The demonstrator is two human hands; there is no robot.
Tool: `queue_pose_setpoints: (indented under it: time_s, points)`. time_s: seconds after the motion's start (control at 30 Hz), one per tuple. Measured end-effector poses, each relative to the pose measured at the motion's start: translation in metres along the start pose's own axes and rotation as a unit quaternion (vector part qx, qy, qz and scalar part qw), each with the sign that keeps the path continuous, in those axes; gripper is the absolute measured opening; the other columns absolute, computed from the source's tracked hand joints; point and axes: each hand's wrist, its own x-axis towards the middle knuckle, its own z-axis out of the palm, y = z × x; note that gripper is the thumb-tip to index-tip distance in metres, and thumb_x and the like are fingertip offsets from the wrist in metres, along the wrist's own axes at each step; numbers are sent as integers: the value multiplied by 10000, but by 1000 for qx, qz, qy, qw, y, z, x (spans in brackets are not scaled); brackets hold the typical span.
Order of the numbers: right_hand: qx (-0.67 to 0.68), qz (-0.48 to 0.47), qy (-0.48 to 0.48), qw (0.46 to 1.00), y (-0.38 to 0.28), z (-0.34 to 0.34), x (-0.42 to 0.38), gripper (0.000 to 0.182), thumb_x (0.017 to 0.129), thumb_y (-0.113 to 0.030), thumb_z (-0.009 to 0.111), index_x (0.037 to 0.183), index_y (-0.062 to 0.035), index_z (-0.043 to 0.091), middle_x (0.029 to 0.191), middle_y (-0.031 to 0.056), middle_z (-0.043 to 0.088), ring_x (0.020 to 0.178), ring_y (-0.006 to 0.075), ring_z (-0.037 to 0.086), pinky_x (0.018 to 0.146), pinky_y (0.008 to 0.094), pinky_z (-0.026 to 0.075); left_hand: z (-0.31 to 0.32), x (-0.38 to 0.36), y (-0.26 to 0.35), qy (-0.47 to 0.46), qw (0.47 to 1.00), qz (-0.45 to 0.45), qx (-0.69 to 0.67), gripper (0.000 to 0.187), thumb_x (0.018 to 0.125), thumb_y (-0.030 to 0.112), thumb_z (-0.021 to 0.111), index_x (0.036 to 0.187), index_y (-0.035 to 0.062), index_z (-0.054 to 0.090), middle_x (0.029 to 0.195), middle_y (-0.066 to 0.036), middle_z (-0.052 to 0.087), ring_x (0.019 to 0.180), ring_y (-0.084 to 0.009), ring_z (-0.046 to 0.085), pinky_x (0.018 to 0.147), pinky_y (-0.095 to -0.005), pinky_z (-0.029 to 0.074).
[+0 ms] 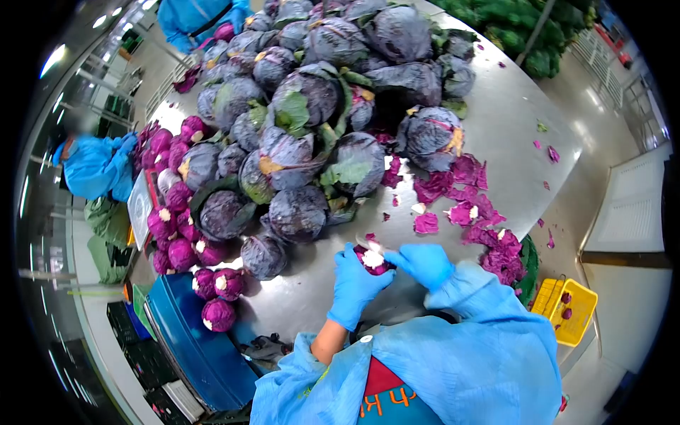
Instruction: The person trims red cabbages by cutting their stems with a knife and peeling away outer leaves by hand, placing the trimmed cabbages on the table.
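My left hand (355, 282), in a blue glove, is closed around a small trimmed red cabbage (371, 261) with its white cut stem end facing up. Close against the cabbage's right side is my right hand (423, 265), also gloved and closed on a knife. Only a small, blurred part of the knife (377, 248) shows, at the white stem. Beyond both hands, a large pile of untrimmed red cabbages (297, 214) with dull outer leaves covers the metal table (517, 127). Torn purple leaves (501, 251) lie to the right of my right hand.
Bright peeled cabbages (219, 315) sit at the table's left side, by a blue bin (198, 340). A yellow crate (567, 312) stands low on the right. Two people in blue work clothes, one at the left (99, 166) and one at the far end (198, 21), stand nearby.
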Motion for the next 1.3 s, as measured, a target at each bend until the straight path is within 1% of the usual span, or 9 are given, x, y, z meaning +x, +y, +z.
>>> queue_pose_setpoints:
  time_s: [0.03,0.1,0.2,0.3,0.4,0.67,0.83,1.07,1.3]
  points:
    - [-38,67,-39,996,0,-15,17,563,949,-578,371,896,-128,705,749,155,660,702,350,658,617,457,507,6,-3,4,11,999,36,36,1132,522,456,869,1345,-92,317,1202,-291,439,1079,-410,496,922,-458,451]
    - [2,94,87,992,24,-10,42,579,927,-604,413,895,-109,711,745,168,655,712,359,652,648,446,506,15,-15,6,45,988,102,108,1115,532,439,865,1348,-84,315,1200,-292,428,1079,-411,480,926,-468,442]
    - [227,124,10,966,30,-24,41,551,918,-586,470,878,-91,708,724,170,639,705,353,642,655,418,502,7,-7,-22,33,988,148,43,1094,567,417,855,1385,-44,293,1270,-285,391,1154,-423,446,987,-474,409]
    - [158,-81,-16,984,30,-8,21,513,909,-558,521,845,-80,694,704,166,625,679,346,623,642,402,489,8,7,-74,18,975,199,-98,1116,560,390,881,1403,-25,279,1311,-226,392,1188,-363,466,1017,-439,407]
    - [141,-140,-68,978,28,6,19,502,894,-564,546,760,-93,654,677,149,600,632,351,592,588,425,459,14,17,-103,-38,931,224,-287,1134,538,337,917,1408,-14,280,1306,-164,394,1212,-286,471,1022,-398,419]
    - [129,-274,-96,948,24,11,43,477,884,-524,588,674,-96,600,633,139,556,570,361,546,520,427,428,-2,19,-106,-85,944,213,-239,1119,553,321,913,1424,21,279,1330,-162,391,1238,-294,459,1046,-394,412]
    - [133,-236,-134,953,14,12,51,504,888,-573,539,696,-114,620,667,136,596,610,367,579,562,445,456,-8,21,-101,-99,944,220,-225,1120,554,294,921,1427,25,274,1334,-142,421,1252,-263,458,1052,-382,409]
    - [121,-198,-166,958,5,17,60,530,879,-616,516,717,-128,643,723,135,631,656,361,605,598,443,474,-8,23,-96,-89,940,246,-221,1117,545,323,911,1418,31,277,1327,-169,382,1228,-312,457,1043,-399,412]
    - [178,-119,-69,974,3,39,40,516,858,-627,536,781,-138,683,742,116,654,680,350,628,628,440,498,-8,21,-93,-83,942,227,-232,1113,529,297,907,1406,3,289,1319,-164,396,1221,-292,463,1051,-392,398]
